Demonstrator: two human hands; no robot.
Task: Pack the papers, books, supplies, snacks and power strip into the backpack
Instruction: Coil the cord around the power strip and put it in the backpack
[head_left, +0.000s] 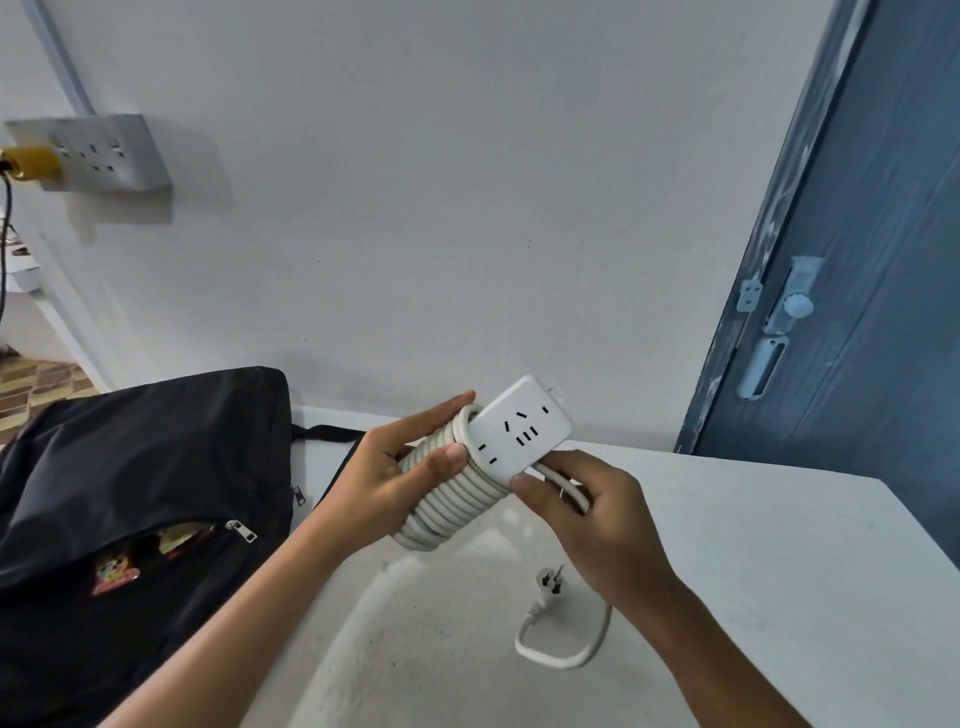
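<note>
A white power strip (519, 428) is held above the white table (779, 571), its cord (452, 499) wound round it in several tight turns. My left hand (384, 473) grips the wound part, thumb on top. My right hand (587, 514) pinches the loose stretch of cord beside the strip. The free end loops on the table and ends in the plug (548, 584). A black backpack (130, 493) stands at the left, its zipper (241, 530) partly open with colourful packets showing inside.
A wall socket (98, 150) with a yellow plug (31, 162) is on the white wall at upper left. A blue door (857, 260) with a latch stands at the right. The table's right edge runs near the door.
</note>
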